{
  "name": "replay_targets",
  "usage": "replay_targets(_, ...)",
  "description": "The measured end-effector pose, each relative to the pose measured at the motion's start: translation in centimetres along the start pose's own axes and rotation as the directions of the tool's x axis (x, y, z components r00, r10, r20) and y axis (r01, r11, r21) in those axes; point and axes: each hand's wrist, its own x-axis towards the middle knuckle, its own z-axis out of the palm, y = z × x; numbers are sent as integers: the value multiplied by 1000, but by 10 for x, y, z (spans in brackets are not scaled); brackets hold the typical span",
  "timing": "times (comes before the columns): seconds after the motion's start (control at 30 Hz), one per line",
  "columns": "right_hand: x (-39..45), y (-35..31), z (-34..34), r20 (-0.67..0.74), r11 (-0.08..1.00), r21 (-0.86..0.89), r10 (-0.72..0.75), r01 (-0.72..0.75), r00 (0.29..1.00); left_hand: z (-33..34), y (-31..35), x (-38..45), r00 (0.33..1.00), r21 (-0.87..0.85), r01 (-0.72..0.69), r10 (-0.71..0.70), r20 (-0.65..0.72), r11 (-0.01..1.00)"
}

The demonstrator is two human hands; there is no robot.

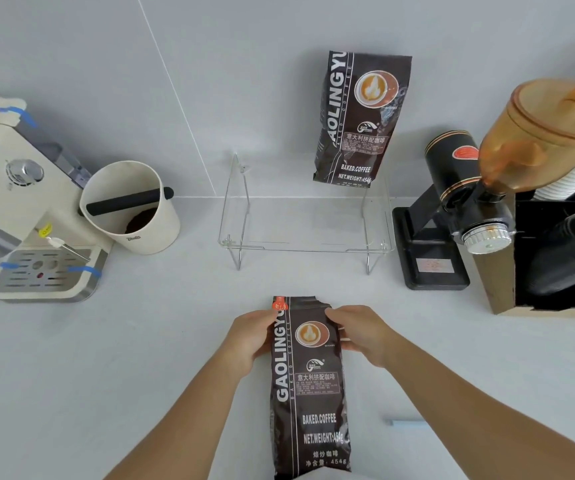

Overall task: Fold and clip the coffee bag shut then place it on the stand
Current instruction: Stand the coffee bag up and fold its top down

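A dark brown coffee bag (308, 386) lies flat on the white counter in front of me, its top end pointing away. My left hand (251, 336) grips the bag's upper left edge. On the upper right edge my right hand (360, 332) holds it, fingers over the top corner. The bag's top looks crumpled. A clear acrylic stand (305, 249) with metal legs is behind it. A second, same-looking coffee bag (360, 119) stands upright on the stand's right part, against the wall. A pale blue clip (405, 423) lies on the counter beside my right forearm.
A cream espresso machine (19, 209) and a cream knock box (130, 207) with a black bar are on the left. To the right stand a black coffee grinder (452, 209) with an amber hopper (549, 133) and a brown box (497, 289) holding black lids and paper cups.
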Motion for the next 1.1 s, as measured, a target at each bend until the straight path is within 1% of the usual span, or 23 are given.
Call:
replay_targets(0.1,-2,-1,1,-17,1000,-3,-16,16,1000,-1,3,-3,1000,-32,4,-4,2,999)
replay_targets(0.3,-12,-6,6,-49,997,24,-74,75,996,-1,8,-14,999,-52,-36,35,-2,998)
replay_targets(0.43,-28,-12,7,-55,990,69,-122,125,991,-2,14,-28,996,-87,-93,94,0,992)
replay_targets(0.6,-62,-20,10,-90,962,147,-218,229,972,0,18,-55,980,-116,-197,199,-1,973)
replay_targets(0.73,-88,-22,14,-115,940,154,-289,304,950,-1,17,-82,951,-147,-307,309,-10,940)
replay_targets(0.9,-123,-25,16,-113,907,137,-385,398,916,-2,18,-109,891,-181,-448,453,-18,875)
replay_targets(1.1,-146,-34,14,-120,859,133,-482,495,868,-1,18,-127,831,-207,-551,556,-41,808)
